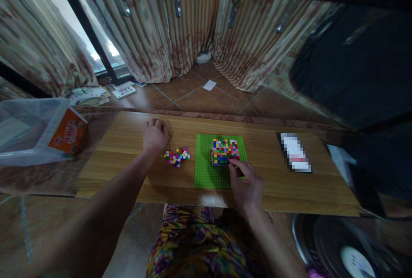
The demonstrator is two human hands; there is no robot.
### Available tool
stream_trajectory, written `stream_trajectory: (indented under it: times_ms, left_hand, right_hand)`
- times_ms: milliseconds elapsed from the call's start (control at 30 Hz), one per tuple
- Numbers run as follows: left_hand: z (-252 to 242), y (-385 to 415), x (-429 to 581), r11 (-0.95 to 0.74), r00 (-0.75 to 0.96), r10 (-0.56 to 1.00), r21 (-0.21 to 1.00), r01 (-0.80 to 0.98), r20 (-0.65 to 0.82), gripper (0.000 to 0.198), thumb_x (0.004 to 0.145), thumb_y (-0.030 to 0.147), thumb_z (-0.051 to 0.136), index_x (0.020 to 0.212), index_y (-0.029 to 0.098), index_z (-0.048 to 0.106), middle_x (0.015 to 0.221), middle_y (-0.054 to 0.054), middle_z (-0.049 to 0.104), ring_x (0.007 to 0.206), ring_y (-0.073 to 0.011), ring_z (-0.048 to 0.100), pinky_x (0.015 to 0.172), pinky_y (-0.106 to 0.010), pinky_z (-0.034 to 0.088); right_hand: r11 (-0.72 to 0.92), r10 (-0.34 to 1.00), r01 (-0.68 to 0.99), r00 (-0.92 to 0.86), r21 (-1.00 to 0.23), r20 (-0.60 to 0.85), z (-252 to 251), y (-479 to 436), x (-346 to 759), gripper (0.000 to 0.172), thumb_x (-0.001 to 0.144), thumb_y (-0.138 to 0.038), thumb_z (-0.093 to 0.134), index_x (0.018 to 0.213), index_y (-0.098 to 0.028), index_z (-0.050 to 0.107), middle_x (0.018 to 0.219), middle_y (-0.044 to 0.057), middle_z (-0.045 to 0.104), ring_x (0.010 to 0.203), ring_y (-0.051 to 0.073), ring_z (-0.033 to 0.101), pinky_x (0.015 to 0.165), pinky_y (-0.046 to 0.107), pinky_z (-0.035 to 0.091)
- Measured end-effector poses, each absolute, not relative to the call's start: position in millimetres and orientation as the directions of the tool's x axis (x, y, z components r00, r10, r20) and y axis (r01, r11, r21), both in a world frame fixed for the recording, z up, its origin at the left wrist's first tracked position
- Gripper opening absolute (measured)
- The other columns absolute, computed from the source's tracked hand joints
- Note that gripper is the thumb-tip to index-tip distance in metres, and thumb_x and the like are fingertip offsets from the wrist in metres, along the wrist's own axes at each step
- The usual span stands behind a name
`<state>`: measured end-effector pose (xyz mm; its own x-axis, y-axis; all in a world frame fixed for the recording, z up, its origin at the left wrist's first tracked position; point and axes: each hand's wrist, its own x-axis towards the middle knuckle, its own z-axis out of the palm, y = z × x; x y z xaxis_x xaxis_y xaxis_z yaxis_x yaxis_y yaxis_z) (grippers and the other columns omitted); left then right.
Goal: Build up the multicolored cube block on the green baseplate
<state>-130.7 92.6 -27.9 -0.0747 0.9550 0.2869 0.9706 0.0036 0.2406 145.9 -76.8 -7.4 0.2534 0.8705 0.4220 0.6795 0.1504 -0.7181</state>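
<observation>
A green studded baseplate (202, 175) lies on the wooden table. On it stands a block built from many small toy bricks (222, 151) in mixed colours. My right hand (247, 185) is at the block's near right corner, thumb and forefinger pinched together against it. Whatever sits between those fingertips is too small to make out. My left hand (156, 135) rests on the table farther left, its fingers curled in and their undersides hidden. Just right of that wrist is a loose heap of small coloured bricks (177, 156), beside the baseplate.
To the right on the wooden table (112, 158) lies a phone-like slab (295, 152), its face blurred out. A clear plastic bin (35, 110) with an orange packet (68, 131) stands at the left. Behind the table are patterned curtains (193, 33); a round dark appliance (341, 243) is lower right.
</observation>
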Motion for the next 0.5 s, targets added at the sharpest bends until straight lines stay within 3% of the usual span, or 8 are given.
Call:
stream_trajectory:
  times_ms: [500]
  left_hand:
    - [-28.7, 92.4, -131.2, 0.003, -0.080, 0.957, 0.268, 0.963, 0.279, 0.030, 0.090, 0.027, 0.039, 0.100, 0.017, 0.066, 0.114, -0.016, 0.063, 0.113, -0.0335, 0.053, 0.099, -0.048, 0.039]
  right_hand:
    - [0.232, 0.843, 0.752, 0.161, -0.617, 0.513, -10.7, -77.2, 144.8, 0.024, 0.095, -0.021, 0.052, 0.098, -0.023, 0.075, 0.096, 0.006, 0.072, 0.088, 0.017, 0.069, 0.078, 0.031, 0.057]
